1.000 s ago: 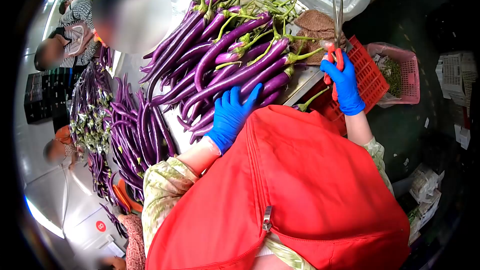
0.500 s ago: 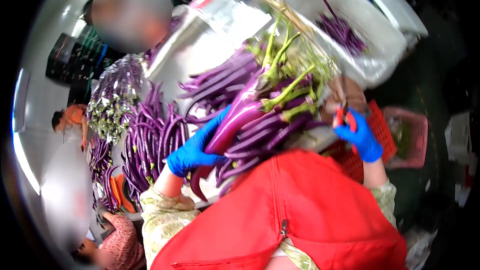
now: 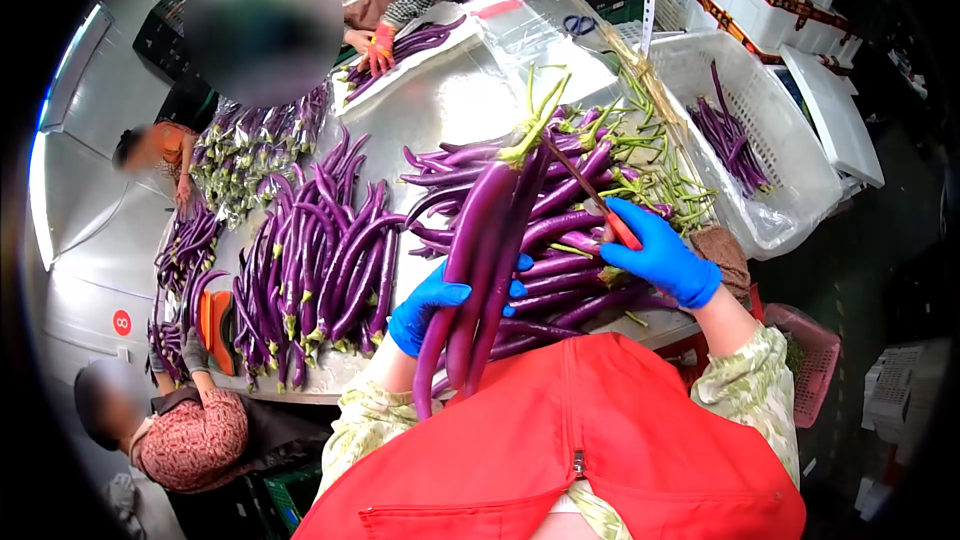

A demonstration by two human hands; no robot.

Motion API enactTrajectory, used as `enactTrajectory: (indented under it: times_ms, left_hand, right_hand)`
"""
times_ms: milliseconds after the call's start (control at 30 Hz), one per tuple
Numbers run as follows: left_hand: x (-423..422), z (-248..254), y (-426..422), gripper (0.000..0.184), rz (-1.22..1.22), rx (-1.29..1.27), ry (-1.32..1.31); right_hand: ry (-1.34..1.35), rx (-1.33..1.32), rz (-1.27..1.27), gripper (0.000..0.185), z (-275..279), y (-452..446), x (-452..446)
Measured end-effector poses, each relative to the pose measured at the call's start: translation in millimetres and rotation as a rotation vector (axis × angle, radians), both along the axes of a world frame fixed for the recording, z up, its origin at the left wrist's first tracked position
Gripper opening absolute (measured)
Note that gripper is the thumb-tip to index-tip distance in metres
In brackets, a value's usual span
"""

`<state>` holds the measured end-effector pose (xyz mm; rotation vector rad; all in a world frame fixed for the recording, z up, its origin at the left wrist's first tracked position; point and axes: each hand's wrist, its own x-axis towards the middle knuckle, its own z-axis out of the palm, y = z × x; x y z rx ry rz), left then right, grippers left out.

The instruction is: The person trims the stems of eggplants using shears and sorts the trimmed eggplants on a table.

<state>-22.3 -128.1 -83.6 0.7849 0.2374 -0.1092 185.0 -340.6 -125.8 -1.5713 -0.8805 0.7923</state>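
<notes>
A bunch of long purple eggplants (image 3: 471, 250) stands up in front of me, green stems on top. My left hand (image 3: 432, 308), in a blue glove, is wrapped around it. In my right hand (image 3: 662, 258), also blue-gloved, are red-handled scissors (image 3: 622, 230). Their blades slant up to the left, reaching close to the stem end of the held bunch; whether they touch it I cannot tell. Behind and beside the bunch lies a pile of eggplants (image 3: 560, 232), with cut green stems (image 3: 668, 162) scattered to its right.
More eggplants (image 3: 325, 250) lie in rows on the metal table (image 3: 455, 90). A white crate (image 3: 790, 180) holding some stands at right, below foam boxes (image 3: 770, 0). A pink basket (image 3: 815, 360) is lower right. Co-workers are at the far side and left. Another pair of scissors (image 3: 578, 25) lies far back.
The held eggplants have turned more upright. My right hand has moved left and up, bringing the scissors from beside the pile to near the stems. My view has shifted.
</notes>
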Motion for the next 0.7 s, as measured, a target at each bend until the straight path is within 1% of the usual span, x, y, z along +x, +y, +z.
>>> enactTrajectory:
  times_ms: [33,100,167,200,300,333,433,467,567,633,700]
  left_hand:
    - [-1.1,-1.3,-0.2,0.082,-0.004,-0.003,0.018]
    - [-4.1,-7.1,-0.1,0.082,-0.034,0.011,0.037]
    - [-3.5,-8.9,-3.3,0.081,-0.056,0.015,0.05]
    - [-5.0,-14.3,-0.9,0.082,-0.069,-0.023,0.066]
    - [-4.2,-16.5,-0.8,0.083,-0.068,-0.039,0.078]
    - [-3.4,-15.4,-1.1,0.084,-0.062,-0.032,0.089]
    - [-1.1,-10.6,-2.8,0.085,-0.071,-0.014,0.118]
    - [-1.4,-12.4,-1.9,0.086,-0.064,-0.025,0.101]
    - [-10.0,-23.1,6.6,0.087,-0.04,-0.038,0.063]
    - [-18.3,-27.1,11.3,0.089,-0.014,-0.026,0.057]
    - [-24.5,-29.2,12.4,0.092,0.004,-0.026,0.046]
  right_hand:
    - [-0.062,0.0,0.003,0.057,0.9,6.0,0.0]
    - [-0.072,-0.06,0.034,0.058,10.0,15.1,0.6]
    - [-0.07,-0.049,0.061,0.058,6.3,20.0,2.6]
    - [-0.066,-0.045,0.074,0.058,2.9,19.9,2.8]
    - [0.082,0.012,0.115,0.057,-4.1,16.1,4.1]
    - [0.036,0.018,0.089,0.051,-7.2,18.1,4.3]
    - [-0.083,-0.05,0.011,0.043,-6.7,14.1,5.3]
    - [-0.174,-0.046,-0.077,0.037,-9.8,12.5,6.4]
    - [-0.278,0.024,-0.196,0.028,-9.3,-3.1,16.7]
    - [0.013,-0.026,-0.131,0.038,-1.2,-17.6,28.9]
    - [-0.032,-0.141,-0.006,0.041,2.9,-29.1,41.2]
